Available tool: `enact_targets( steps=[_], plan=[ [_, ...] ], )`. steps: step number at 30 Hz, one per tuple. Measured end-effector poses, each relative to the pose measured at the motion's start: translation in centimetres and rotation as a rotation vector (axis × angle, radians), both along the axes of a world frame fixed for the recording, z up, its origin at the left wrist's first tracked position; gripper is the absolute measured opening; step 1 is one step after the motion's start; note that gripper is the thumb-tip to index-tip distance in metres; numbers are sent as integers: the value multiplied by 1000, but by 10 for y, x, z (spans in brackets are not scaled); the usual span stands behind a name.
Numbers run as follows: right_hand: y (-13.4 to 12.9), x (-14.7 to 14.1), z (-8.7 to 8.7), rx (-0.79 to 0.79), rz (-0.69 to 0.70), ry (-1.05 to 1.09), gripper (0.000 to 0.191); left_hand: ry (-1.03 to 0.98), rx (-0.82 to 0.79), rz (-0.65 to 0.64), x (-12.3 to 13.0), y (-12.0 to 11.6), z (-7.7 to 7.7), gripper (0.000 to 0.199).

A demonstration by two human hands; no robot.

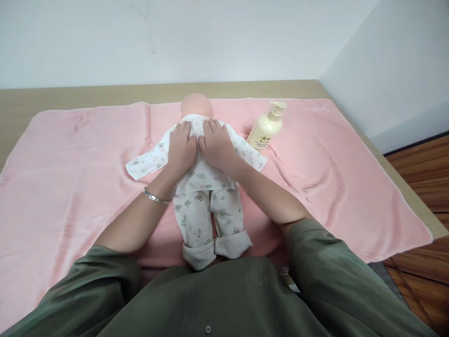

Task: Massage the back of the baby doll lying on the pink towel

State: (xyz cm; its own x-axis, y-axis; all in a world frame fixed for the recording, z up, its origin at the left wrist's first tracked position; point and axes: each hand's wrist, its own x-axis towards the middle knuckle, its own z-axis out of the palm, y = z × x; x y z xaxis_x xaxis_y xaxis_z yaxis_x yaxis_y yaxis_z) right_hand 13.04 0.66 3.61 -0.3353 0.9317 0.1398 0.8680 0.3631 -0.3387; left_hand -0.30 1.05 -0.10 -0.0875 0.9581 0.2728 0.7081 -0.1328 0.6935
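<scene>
A baby doll (203,180) lies on a pink blanket, its bald head pointing away from me and its legs toward me. It wears a white printed top and white printed trousers (196,213) with rolled cuffs. No facial features show on the head, so the doll appears to be face down. My left hand (182,147) rests flat on the left side of its upper back, fingers stretched out. On the right side of the upper back lies my right hand (218,144), also flat, the two thumbs close together. Neither hand grips anything.
Just right of the doll, a cream pump bottle (266,128) sits on the pink blanket (87,187), by the doll's right sleeve. The blanket covers most of the wooden table (245,89). White walls (210,42) border the table behind and at the right.
</scene>
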Motion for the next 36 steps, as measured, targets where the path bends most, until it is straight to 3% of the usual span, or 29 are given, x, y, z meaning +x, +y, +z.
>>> enact_targets(
  steps=[4,7,13,23,30,36],
  plan=[
    [-22,-9,4,1,24,-28,63,-87,42,39,-13,14,-15,46],
    [-15,-6,5,-29,48,4,61,-103,69,49,-10,12,-16,45],
    [11,2,0,-67,-10,56,62,-76,76,73,0,3,-6,48],
    [7,0,-5,-6,-11,79,61,-22,36,85,2,-3,4,54],
    [30,19,0,-2,206,19,62,72,50,-27,15,-23,11,62],
    [-7,2,3,106,99,-58,57,3,-18,12,-3,0,2,57]
  ],
)
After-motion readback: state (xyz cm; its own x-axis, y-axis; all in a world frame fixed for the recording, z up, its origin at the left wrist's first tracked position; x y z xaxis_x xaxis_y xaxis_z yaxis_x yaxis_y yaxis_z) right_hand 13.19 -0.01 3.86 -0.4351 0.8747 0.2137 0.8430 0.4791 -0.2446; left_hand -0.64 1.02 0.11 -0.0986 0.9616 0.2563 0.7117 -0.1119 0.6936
